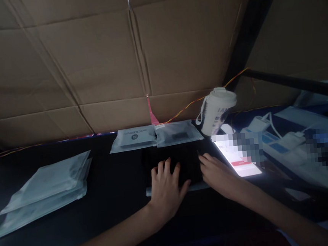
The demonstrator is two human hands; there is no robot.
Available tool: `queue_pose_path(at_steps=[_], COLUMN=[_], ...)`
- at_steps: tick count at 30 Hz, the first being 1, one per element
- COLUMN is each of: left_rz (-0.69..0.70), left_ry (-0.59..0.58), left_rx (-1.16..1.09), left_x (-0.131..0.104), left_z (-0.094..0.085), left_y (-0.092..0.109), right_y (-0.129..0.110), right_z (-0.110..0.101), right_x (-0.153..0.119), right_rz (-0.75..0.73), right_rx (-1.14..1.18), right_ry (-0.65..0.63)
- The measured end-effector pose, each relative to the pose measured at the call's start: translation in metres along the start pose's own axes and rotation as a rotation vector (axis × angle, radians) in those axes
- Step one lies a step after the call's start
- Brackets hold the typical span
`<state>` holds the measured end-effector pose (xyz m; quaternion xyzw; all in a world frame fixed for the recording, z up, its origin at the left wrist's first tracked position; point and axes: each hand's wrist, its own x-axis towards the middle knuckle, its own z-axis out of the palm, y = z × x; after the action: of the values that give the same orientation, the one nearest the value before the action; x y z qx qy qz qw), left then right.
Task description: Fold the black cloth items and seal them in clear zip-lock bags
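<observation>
My left hand (166,186) lies with fingers spread and thumb out on a dark flat piece (186,163), too dark against the black table to name. Under the piece, a strip of a frosted zip bag (198,186) shows along the near side. At the piece's right edge my right hand (214,172) is closed, its fingers bent together; what they pinch is hard to make out. Just beyond the hands lie two frosted zip bags, one with printed lettering (136,137) and one with a dark patch (179,133).
A stack of frosted zip bags (47,183) lies on the left of the black table (112,219). To the right are a lidded white cup (219,110), a lit phone (242,162) and a power strip (271,142) with cables. Cardboard (103,59) walls the back.
</observation>
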<state>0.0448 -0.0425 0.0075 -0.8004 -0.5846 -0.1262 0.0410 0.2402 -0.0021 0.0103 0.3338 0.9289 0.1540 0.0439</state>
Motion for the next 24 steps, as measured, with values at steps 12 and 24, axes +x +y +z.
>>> queue_pose_path(at_steps=[12,24], left_rz=[-0.036,0.013], left_ry=[0.023,0.053], left_rx=[-0.058,-0.228], left_x=[0.004,0.011], left_z=[-0.007,-0.015], left_y=[-0.006,-0.022], right_y=[-0.007,-0.016], right_z=[-0.014,0.022], right_x=[0.021,0.014], right_rz=[0.306,0.360], right_rx=[0.501,0.465], right_ry=[0.437,0.453])
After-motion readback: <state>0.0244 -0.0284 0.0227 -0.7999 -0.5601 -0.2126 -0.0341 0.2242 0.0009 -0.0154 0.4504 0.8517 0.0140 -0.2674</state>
